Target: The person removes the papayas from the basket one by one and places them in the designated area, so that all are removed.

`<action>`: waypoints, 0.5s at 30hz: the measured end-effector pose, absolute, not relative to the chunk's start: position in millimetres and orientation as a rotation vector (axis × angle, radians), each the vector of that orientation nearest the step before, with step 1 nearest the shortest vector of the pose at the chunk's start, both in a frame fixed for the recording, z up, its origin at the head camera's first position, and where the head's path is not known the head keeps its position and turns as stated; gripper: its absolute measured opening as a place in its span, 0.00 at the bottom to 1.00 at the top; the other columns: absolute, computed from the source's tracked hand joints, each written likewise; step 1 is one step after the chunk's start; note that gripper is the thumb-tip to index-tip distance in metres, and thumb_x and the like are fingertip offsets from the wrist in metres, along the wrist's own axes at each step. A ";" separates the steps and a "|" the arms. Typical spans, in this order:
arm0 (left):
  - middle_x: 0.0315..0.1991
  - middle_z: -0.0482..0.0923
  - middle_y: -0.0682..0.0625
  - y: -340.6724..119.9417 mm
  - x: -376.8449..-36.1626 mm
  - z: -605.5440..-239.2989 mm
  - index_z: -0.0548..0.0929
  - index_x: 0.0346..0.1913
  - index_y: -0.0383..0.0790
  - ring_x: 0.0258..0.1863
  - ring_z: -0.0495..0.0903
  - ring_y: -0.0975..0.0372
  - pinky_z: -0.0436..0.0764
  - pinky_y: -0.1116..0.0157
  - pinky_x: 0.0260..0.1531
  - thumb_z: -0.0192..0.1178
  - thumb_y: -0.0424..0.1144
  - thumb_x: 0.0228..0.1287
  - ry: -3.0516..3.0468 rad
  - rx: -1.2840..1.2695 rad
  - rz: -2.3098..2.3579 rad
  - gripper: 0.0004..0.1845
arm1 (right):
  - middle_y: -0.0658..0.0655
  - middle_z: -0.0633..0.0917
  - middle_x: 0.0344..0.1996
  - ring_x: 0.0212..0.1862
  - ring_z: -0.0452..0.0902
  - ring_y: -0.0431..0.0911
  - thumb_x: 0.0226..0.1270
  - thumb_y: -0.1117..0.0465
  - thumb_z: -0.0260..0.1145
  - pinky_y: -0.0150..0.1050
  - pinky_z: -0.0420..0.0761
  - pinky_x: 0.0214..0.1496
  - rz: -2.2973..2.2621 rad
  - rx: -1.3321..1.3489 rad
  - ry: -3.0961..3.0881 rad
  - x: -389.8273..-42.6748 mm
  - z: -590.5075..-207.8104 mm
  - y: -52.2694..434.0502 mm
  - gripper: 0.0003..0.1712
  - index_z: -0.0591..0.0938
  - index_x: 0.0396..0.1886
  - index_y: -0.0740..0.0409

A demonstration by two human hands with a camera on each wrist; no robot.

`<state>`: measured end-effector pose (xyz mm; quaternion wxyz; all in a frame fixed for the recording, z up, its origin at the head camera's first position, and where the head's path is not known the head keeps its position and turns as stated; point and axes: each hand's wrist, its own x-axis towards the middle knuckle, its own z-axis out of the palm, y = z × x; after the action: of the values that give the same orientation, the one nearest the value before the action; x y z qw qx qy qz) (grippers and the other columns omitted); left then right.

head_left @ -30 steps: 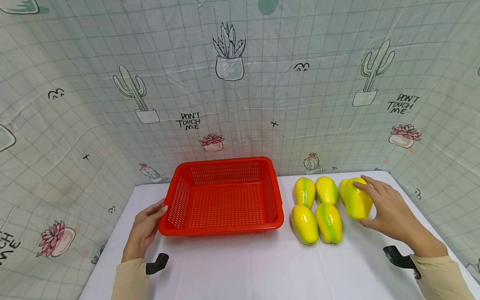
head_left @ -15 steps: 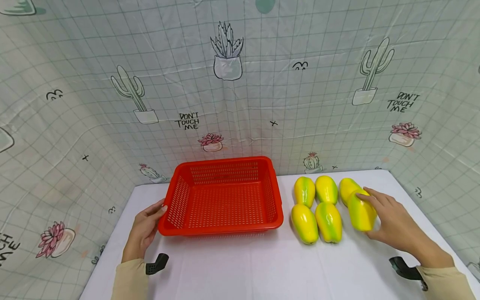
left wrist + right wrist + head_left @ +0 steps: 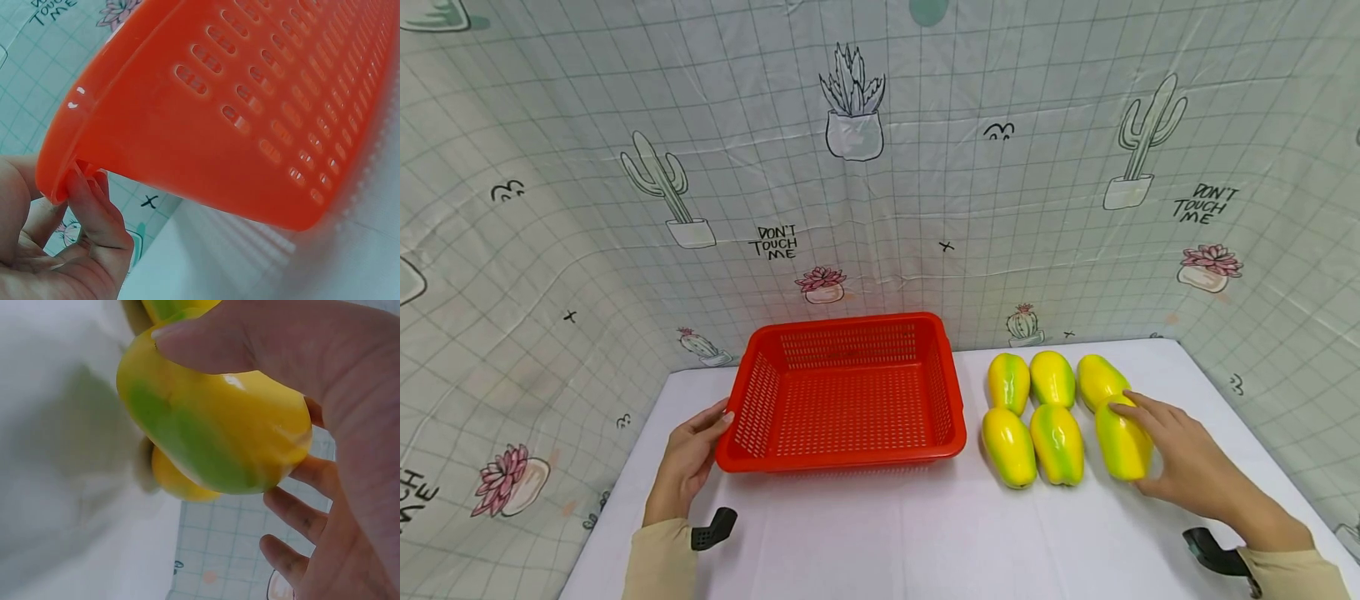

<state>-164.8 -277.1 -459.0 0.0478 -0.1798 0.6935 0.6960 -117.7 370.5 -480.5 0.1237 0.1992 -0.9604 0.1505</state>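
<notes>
A yellow-green papaya is cupped by the right hand at the right end of the near row, resting on the white counter just beside five other papayas. The fingers are curved round it, thumb on top. The left hand is curled on the left rim of the red basket — empty as yet. The glossy skin could be slipped on, and the neighbouring fruit knocked and set rolling.
</notes>
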 end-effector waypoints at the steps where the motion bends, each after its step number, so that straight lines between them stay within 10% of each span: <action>1: 0.50 0.78 0.61 -277.2 -164.8 -459.0 0.62 0.81 0.31 0.44 0.82 0.72 0.85 0.75 0.48 0.59 0.36 0.80 2.114 -0.548 2.126 0.33 | 0.72 0.71 0.69 0.63 0.68 0.73 0.28 0.63 0.91 0.78 0.70 0.55 0.440 0.583 -2.810 -117.1 -481.2 370.3 0.59 0.74 0.68 0.59; 15: 0.69 0.70 0.44 -276.1 -165.9 -458.2 0.63 0.82 0.35 0.45 0.81 0.73 0.84 0.75 0.50 0.58 0.38 0.81 2.117 -0.578 2.089 0.32 | 0.71 0.69 0.71 0.66 0.64 0.73 0.31 0.66 0.91 0.77 0.62 0.61 0.502 0.600 -2.919 -111.3 -492.4 365.4 0.58 0.75 0.69 0.58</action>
<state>-165.9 -276.1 -458.2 0.0560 -0.1906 0.6977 0.6883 -111.3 365.4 -492.4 0.0598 0.1981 -0.9642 0.1659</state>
